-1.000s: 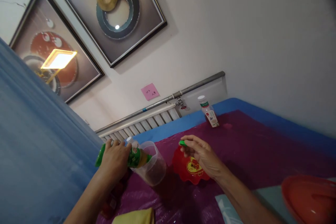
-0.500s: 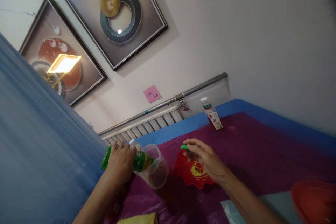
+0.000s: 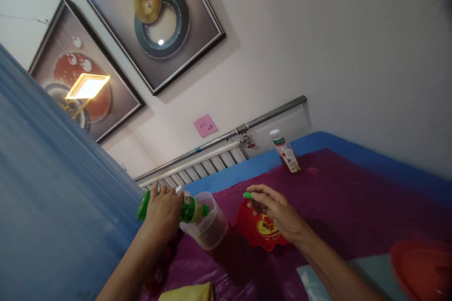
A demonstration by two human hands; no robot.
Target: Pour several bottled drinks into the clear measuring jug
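I list my left hand (image 3: 164,209), wrapped around one tilted green bottle (image 3: 189,209), mouth at the clear container's (image 3: 216,233) opening, near left. I list my right hand (image 3: 277,211), pinching one green cap (image 3: 247,195) near the red dish (image 3: 247,223).

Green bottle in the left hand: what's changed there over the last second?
The left hand seems to have lifted the green bottle slightly relative to the clear container; the amber near its neck looks paler. Nothing was newly grasped or released. The right hand still holds the green cap; the red dish stayed put.
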